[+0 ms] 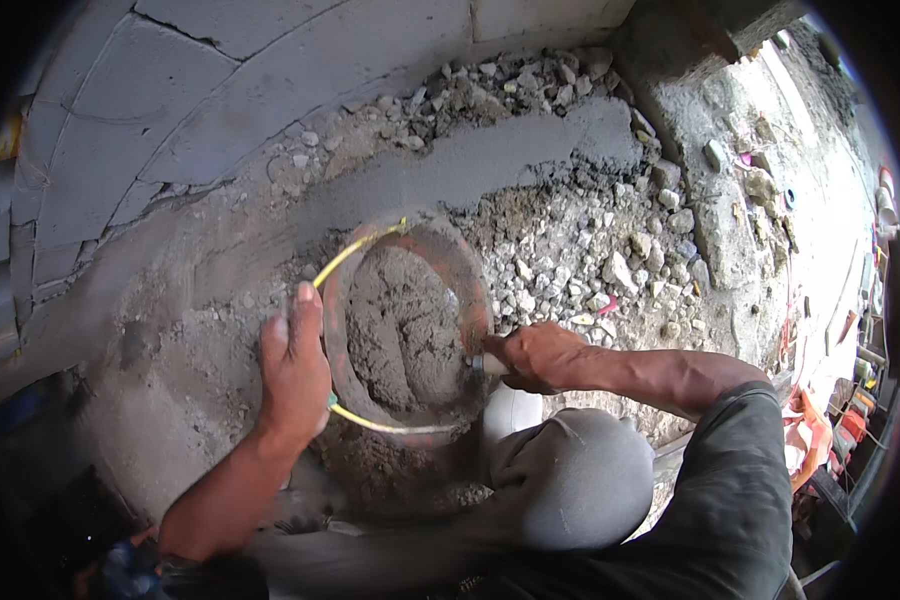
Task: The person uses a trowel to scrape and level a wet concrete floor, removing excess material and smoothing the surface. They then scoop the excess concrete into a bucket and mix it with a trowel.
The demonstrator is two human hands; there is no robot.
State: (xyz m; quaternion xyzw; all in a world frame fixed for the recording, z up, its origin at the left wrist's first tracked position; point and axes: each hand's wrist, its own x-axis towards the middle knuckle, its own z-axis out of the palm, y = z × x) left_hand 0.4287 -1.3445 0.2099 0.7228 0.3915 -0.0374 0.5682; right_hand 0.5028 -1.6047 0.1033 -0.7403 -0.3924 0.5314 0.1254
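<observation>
A round, orange-red bucket (337, 345), smeared with grey, stands in front of me with wet grey mortar (395, 330) inside. Its yellow handle (355, 248) swings out over the left side. My left hand (298, 375) is closed around the middle of that handle, thumb side up. At the bucket's right rim, my right hand (538, 357) grips the pale handle of what looks like a trowel (492, 364). A metal collar shows at the handle's end. Its blade cannot be made out against the mortar and rim.
Beyond the bucket, a strip of smooth wet mortar (490, 160) runs along a grey block wall (240, 90). Broken stones (620, 270) cover the ground at right. A concrete ledge (720, 210) lies farther right. My grey-clad knee (580, 480) is close by the bucket.
</observation>
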